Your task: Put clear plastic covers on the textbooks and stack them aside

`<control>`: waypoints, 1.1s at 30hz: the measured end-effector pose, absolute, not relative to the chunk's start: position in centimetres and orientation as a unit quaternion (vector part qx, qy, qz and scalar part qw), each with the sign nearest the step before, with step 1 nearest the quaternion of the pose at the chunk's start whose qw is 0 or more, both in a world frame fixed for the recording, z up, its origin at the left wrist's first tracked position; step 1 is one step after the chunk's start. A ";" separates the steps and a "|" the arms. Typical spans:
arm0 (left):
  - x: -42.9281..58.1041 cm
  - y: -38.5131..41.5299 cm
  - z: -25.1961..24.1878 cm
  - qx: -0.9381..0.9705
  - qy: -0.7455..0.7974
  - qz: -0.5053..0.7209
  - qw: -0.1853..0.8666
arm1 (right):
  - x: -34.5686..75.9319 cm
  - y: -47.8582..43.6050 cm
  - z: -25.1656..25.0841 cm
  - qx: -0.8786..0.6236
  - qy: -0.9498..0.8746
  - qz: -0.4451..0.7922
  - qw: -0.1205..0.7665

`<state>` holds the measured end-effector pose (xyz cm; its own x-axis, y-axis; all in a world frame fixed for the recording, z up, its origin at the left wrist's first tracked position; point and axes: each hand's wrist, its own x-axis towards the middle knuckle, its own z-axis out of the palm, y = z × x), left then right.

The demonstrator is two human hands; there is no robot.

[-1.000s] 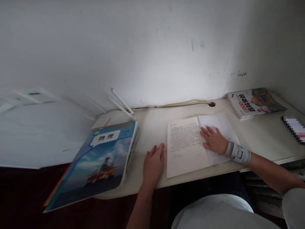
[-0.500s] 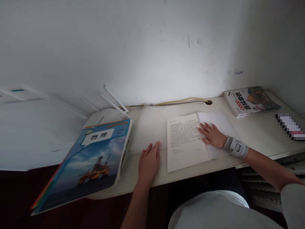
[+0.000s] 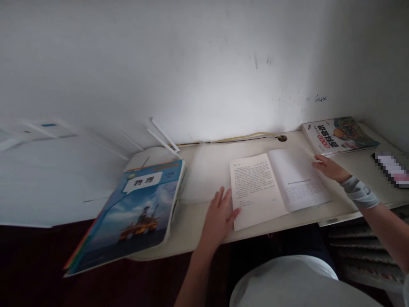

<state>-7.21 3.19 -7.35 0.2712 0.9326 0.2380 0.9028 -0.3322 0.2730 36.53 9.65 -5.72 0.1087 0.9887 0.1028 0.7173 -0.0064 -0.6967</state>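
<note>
An open book point(image 3: 255, 187) lies on the white desk point(image 3: 194, 234), with printed text on both pages. At its lower left edge is my left hand point(image 3: 220, 213), fingers apart, the thumb over the page's margin. To the right of the book, my right hand point(image 3: 332, 168) is beside the upper right edge of the right-hand page, its fingers loosely extended and holding nothing I can see. A grey band point(image 3: 359, 192) wraps the right wrist.
On the left, a blue physics textbook point(image 3: 140, 217) overhangs the desk's front edge, next to a white device with antennas point(image 3: 164, 132). A colourful book point(image 3: 340, 134) lies at the back right, near a phone point(image 3: 391, 168). Cables point(image 3: 236, 137) run along the wall into a hole.
My right hand has moved off the right-hand page to beyond its right edge. My left hand has shifted right to the book's left edge. The view has shifted slightly.
</note>
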 end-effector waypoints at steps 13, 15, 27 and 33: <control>-7.9 1.7 -8.3 0.846 0.506 0.143 0.092 | 37.3 6.3 -8.1 -0.647 -0.749 0.070 0.123; -8.2 1.6 -8.2 0.836 0.511 0.170 0.107 | 36.9 6.0 -8.4 -0.661 -0.740 0.051 0.112; -7.9 1.2 -7.5 0.763 0.556 0.264 0.199 | 34.4 7.9 -2.4 -0.556 -0.397 0.628 0.373; -8.1 1.3 -7.5 0.760 0.557 0.261 0.208 | 28.6 9.7 -3.0 -0.450 -0.405 0.745 0.278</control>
